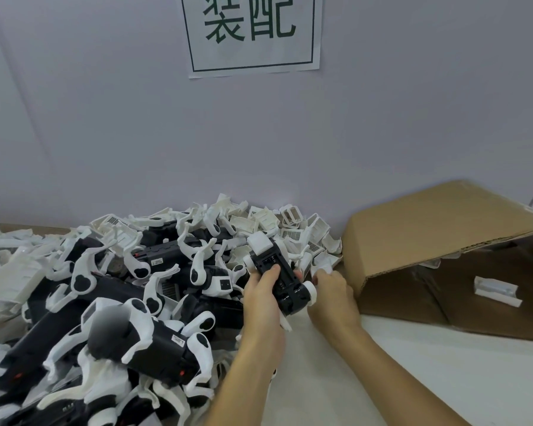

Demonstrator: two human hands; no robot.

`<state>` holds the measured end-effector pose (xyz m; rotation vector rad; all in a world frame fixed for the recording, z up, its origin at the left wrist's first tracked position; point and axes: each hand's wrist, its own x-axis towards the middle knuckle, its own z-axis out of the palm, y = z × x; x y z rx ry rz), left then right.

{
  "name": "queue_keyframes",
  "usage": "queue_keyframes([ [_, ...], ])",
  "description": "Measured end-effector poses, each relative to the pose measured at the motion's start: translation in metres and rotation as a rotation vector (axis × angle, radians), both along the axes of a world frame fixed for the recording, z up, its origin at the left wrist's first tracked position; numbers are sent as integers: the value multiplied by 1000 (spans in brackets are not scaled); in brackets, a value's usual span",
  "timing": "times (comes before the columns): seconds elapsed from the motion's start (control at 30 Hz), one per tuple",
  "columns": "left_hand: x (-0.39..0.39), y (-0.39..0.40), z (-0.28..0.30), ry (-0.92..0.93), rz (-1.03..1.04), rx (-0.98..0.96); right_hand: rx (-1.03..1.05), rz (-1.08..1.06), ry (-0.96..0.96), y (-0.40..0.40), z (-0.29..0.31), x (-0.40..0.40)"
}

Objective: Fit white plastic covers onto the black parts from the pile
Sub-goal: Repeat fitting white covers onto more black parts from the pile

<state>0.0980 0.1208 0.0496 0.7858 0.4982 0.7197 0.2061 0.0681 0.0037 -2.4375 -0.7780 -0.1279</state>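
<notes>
A cardboard box (437, 241) lies tipped on its side at the right of the bench (413, 364), its mouth open toward the viewer; a single white plastic piece (496, 291) rests inside on its lower wall. On the wall behind, a white paper sign (251, 33) with a green border carries the characters 装配. The pile of black parts with white legs (105, 302) fills the bench's left side, and loose white plastic covers (277, 222) heap along the back edge. The left hand (260, 298) grips a black part (285, 278) above the pile's right edge; the right hand (331, 287) pinches a white cover (324, 265) just beside it.
</notes>
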Motion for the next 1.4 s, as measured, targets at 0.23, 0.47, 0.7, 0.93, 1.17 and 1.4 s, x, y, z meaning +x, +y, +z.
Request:
queue_keyframes([
  [0.23, 2, 1, -3, 24, 3, 40, -35, 4, 8, 3, 8, 13],
  [0.47, 2, 4, -6, 59, -10, 35, 272, -48, -196, 1, 19, 3],
  [0.7, 3, 5, -5, 5, -13, -8, 974, 118, 671, -19, 37, 4],
  [0.93, 4, 3, -8, 51, 19, 70, 1010, 382, 874, -36, 37, 3],
  [1.17, 4, 1, -8, 104, 21, 89, 907, 352, 671, -37, 36, 4],
  [1.4, 5, 1, -7, 120, 20, 113, 735, 540, 659, -54, 48, 11],
])
